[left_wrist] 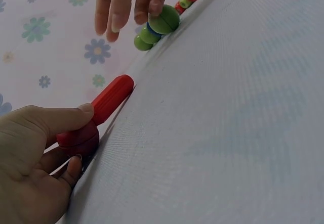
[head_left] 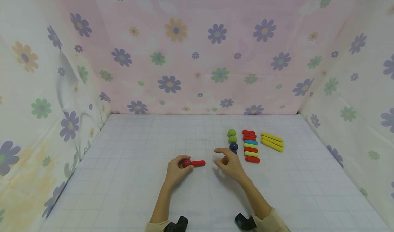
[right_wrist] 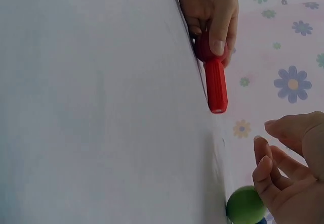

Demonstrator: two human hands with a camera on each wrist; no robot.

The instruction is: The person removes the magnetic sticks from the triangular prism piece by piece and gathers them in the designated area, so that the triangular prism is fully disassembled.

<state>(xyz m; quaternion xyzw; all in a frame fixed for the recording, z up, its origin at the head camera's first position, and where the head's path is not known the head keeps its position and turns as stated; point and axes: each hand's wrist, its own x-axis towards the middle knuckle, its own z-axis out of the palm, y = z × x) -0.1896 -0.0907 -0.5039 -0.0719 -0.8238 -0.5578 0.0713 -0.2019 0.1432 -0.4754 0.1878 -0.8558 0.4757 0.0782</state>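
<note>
My left hand (head_left: 176,172) grips a dark red ball (head_left: 186,163) between thumb and fingers, low over the white tabletop. A short red rod (head_left: 198,163) extends from that ball toward the right, its near end right against the ball; it shows clearly in the left wrist view too. My right hand (head_left: 231,165) hovers past the rod's free end, thumb and bent fingers apart, with nothing between them. Close by its fingers is a green ball (right_wrist: 246,205), hidden under the hand in the head view. A dark blue ball (head_left: 234,146) lies just beyond that hand.
Two light green balls (head_left: 232,136) continue the row at the back. To their right lies a column of short rods (head_left: 251,149) in red, blue and yellow-green. Farther right are long yellow rods (head_left: 272,142). Flowered cloth (head_left: 197,51) walls the table.
</note>
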